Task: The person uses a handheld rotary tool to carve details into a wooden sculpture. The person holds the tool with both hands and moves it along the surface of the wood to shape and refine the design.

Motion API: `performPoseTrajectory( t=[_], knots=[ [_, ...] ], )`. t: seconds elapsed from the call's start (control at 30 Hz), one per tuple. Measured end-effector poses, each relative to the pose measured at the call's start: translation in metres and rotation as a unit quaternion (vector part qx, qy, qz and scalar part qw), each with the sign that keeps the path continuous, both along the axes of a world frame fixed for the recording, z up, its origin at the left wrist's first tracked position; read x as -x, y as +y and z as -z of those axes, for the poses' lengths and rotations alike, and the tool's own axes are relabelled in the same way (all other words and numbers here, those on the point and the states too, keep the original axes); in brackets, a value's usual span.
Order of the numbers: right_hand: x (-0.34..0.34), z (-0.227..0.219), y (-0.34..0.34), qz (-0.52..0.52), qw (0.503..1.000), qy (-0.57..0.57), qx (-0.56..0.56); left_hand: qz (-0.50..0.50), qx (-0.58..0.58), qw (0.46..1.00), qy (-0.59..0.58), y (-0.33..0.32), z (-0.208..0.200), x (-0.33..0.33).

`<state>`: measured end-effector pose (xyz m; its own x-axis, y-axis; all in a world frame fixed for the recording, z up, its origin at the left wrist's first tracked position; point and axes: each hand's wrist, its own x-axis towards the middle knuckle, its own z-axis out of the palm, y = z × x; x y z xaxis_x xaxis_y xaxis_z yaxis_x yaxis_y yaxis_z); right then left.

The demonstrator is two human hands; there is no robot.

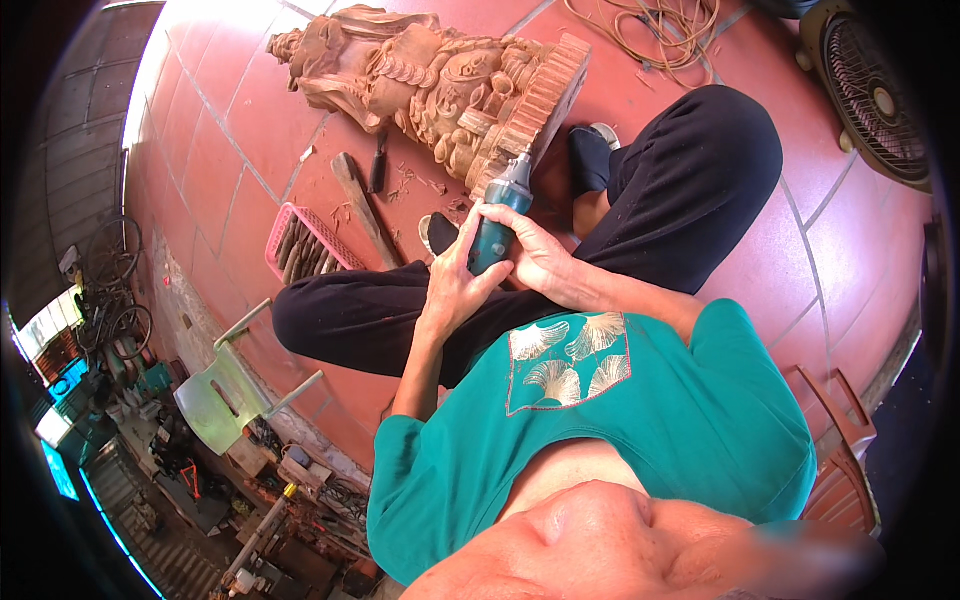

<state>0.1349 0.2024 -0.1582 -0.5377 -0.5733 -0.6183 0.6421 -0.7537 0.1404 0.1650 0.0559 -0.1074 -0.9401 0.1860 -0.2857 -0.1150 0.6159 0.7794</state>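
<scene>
Both my hands are wrapped round a teal die grinder [492,244] with a grey metal nose. My left hand [455,275] grips it from the left, and my right hand [540,258] closes on its right side. The grinder's tip points away from me, at the ribbed base of a carved wooden statue [440,85] lying on its side. I cannot tell whether the tip touches the wood. Wood chips are scattered beside the statue, near a dark-handled tool [378,168] and a long wooden mallet-like stick [366,212].
A pink basket [283,222] full of wooden-handled tools stands left of my crossed legs. Beyond the statue lies a coiled cord [665,35]. A floor fan [880,100] is at far right, a pale green chair [222,400] at left, and a brown chair [848,440] at right.
</scene>
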Motion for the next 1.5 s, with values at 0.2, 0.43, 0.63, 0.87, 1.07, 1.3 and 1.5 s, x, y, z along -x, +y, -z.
performPoseTrajectory(
  t=[0.2, 0.43, 0.63, 0.87, 1.07, 1.3, 1.5],
  knots=[
    [0.0009, 0.0035, 0.0004, -0.008, 1.0, -0.008, 0.005, 0.014, 0.011, 1.0, 0.016, 0.0003, -0.0006, 0.0022],
    [0.0015, 0.0028, 0.0003, -0.008, 1.0, -0.014, -0.002, 0.017, 0.013, 1.0, 0.013, 0.0007, -0.0038, 0.0036],
    [0.0012, 0.0086, -0.0016, -0.01, 1.0, -0.014, -0.006, 0.01, 0.012, 1.0, -0.007, 0.0006, -0.0039, 0.0037],
    [0.003, 0.0086, -0.0021, -0.019, 1.0, -0.007, -0.011, -0.009, 0.0, 0.999, -0.04, -0.0003, -0.0044, 0.0032],
    [0.0045, 0.0079, -0.0013, -0.023, 1.0, 0.003, -0.006, -0.018, -0.013, 0.999, -0.049, 0.0003, -0.0035, 0.0035],
    [0.0061, 0.0036, -0.0025, -0.028, 0.999, 0.001, -0.021, -0.019, -0.008, 0.999, -0.03, -0.0014, 0.0008, 0.0019],
    [0.0069, 0.0066, -0.0041, -0.03, 0.999, 0.005, -0.014, -0.028, -0.014, 0.999, -0.041, -0.0009, -0.002, 0.0026]
  ],
)
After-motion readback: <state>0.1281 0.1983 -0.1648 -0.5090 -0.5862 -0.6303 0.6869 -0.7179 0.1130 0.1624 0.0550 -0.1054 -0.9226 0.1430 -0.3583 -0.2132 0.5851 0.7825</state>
